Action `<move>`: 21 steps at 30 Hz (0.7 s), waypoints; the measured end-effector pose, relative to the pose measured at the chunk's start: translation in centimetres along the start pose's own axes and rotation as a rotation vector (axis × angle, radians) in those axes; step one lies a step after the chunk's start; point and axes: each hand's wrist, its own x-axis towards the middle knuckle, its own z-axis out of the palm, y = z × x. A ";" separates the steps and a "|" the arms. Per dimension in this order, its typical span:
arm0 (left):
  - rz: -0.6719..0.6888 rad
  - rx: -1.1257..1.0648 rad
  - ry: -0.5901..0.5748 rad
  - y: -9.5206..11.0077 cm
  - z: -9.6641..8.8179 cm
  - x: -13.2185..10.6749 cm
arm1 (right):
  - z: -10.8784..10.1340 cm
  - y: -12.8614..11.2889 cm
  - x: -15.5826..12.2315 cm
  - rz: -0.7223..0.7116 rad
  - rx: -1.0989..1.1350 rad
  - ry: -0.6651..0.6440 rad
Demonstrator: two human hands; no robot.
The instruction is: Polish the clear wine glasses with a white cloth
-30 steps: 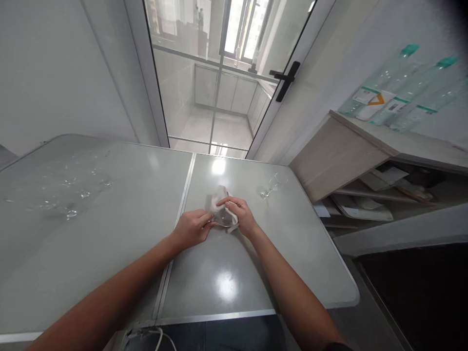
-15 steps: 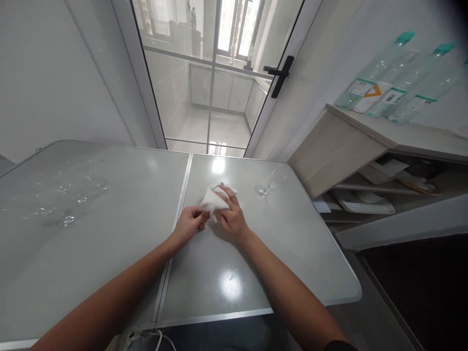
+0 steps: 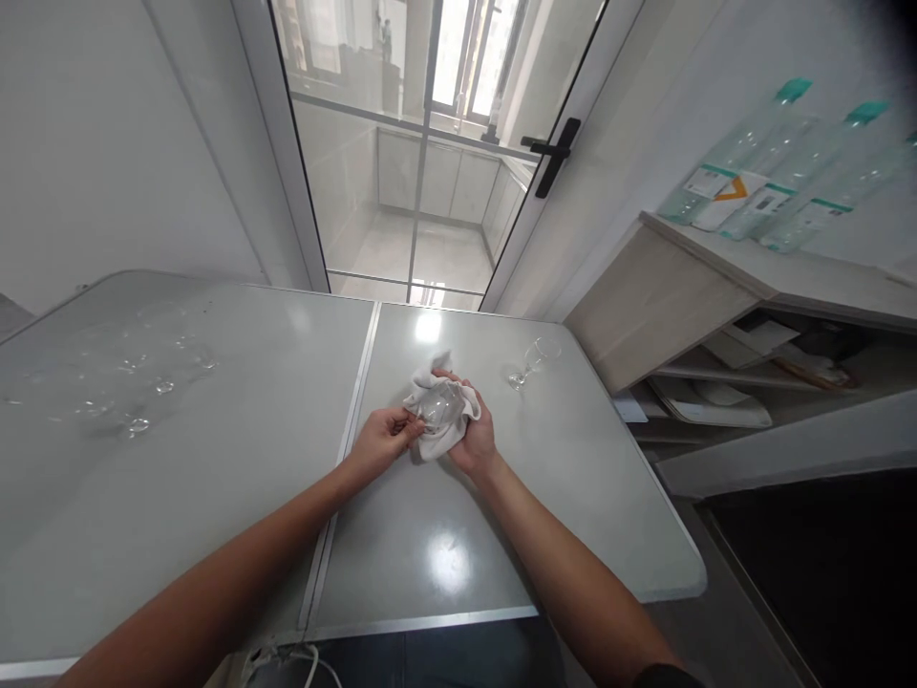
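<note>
Over the middle of the table, a clear wine glass [image 3: 440,409] lies tilted inside a crumpled white cloth [image 3: 432,447]. My left hand [image 3: 381,438] is closed, its thumb and fingers pinching the glass at the lower end, where the stem is mostly covered. My right hand [image 3: 479,438] cups the cloth from the right and beneath, wrapping it around the bowl. Most of the right fingers are hidden behind cloth and glass. A second wine glass [image 3: 517,379] stands on the table to the right of my hands.
Several clear glasses [image 3: 138,425] stand close together on the table's left half. A metal seam [image 3: 351,411] divides the grey tabletop [image 3: 573,506]. Plastic bottles [image 3: 759,205] stand on a wooden shelf unit [image 3: 688,277] at right. Beyond the table is a glazed door [image 3: 419,191].
The cloth has opened out and my right hand has turned from over it to under and beside it, so the glass bowl now shows. The left hand keeps its pinch.
</note>
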 end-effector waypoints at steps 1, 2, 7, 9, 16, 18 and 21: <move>-0.024 -0.052 0.005 -0.2 0.2 0.1 | 0.4 0.4 -0.1 0.011 0.045 0.007; -0.042 -0.098 0.019 -0.4 0.3 0.2 | 0.7 0.7 -0.2 0.007 0.060 0.009; -0.110 -0.314 0.115 -0.7 0.5 0.3 | 1.4 2.5 -0.8 -0.076 -0.046 0.006; -0.123 -0.325 0.131 -0.8 0.5 0.2 | 1.2 2.9 -0.8 -0.062 -0.084 0.004; -0.076 -0.209 0.194 -0.7 0.5 -0.1 | 0.1 3.3 -0.7 -0.097 -0.255 -0.025; -0.054 -0.155 0.197 -0.4 0.4 -0.1 | -0.1 3.3 -0.7 -0.115 -0.328 -0.067; -0.005 -0.082 0.234 0.2 0.2 -0.1 | -0.1 3.2 -0.7 -0.058 -0.425 -0.148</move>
